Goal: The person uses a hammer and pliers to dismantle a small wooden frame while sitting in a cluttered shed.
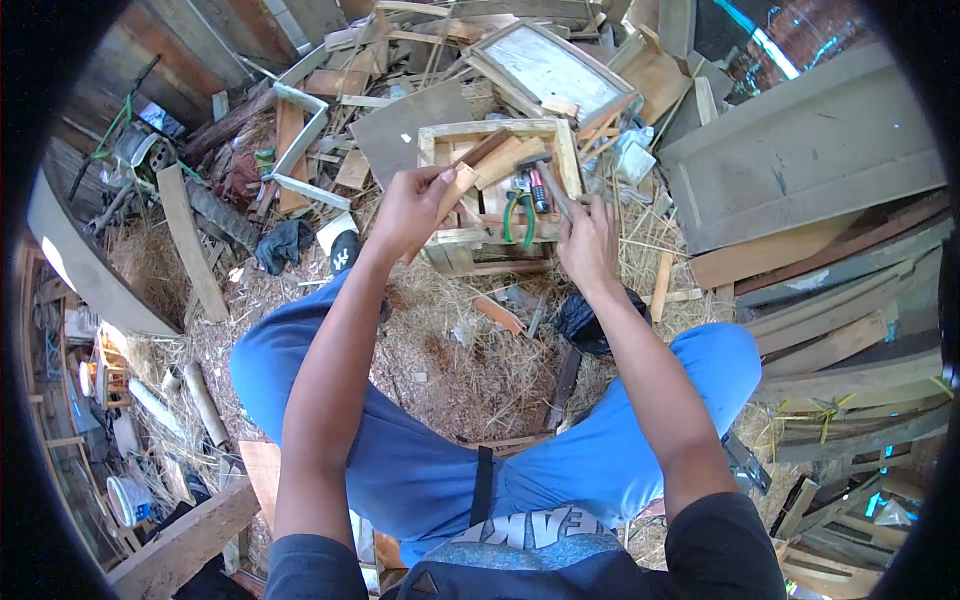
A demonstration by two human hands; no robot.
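Observation:
My left hand (414,210) grips a short strip of wood (454,193), tilted above the left side of a wooden frame box (566,142). My right hand (589,244) is closed around the handle of a hammer (553,184), whose dark head lies over the box near a light wood piece (510,161). Beside that piece is a darker wood strip (484,148). Green-handled pliers (519,216) and a tool with a red and black handle (538,191) lie on the box, left of the hammer.
Straw and wood shavings (450,352) cover the ground between my knees. A black plastic bag (585,326) sits below my right wrist. Beyond the box are heaped scrap wood and a framed panel (551,67). A large grey board (802,150) leans at right above stacked planks (832,337).

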